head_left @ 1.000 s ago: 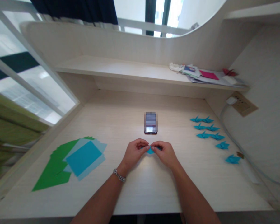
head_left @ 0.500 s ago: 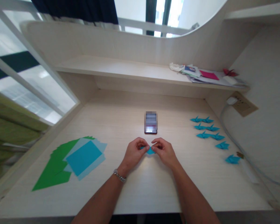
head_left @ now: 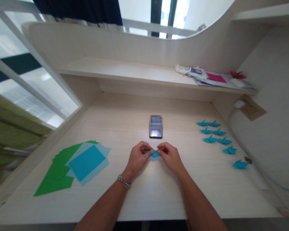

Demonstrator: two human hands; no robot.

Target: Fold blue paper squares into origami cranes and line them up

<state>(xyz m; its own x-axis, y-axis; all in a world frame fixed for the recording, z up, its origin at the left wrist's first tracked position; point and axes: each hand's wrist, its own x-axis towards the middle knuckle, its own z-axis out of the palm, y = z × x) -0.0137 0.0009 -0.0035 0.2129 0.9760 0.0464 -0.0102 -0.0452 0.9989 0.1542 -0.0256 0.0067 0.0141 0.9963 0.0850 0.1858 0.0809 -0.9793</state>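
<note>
A small, bright blue folded paper (head_left: 155, 154) is showing partly between the hands, sitting just nearer the person than the one phone (head_left: 155, 126). Eight folded blue paper figures (head_left: 210, 139) are resting right of the phone; a pile of green and blue sheets (head_left: 87, 163) is spreading left of it. The left hand (head_left: 139, 156) and right hand (head_left: 169, 155) are curving inward, thumbs and forefingers pinching the paper's two sides.
</note>
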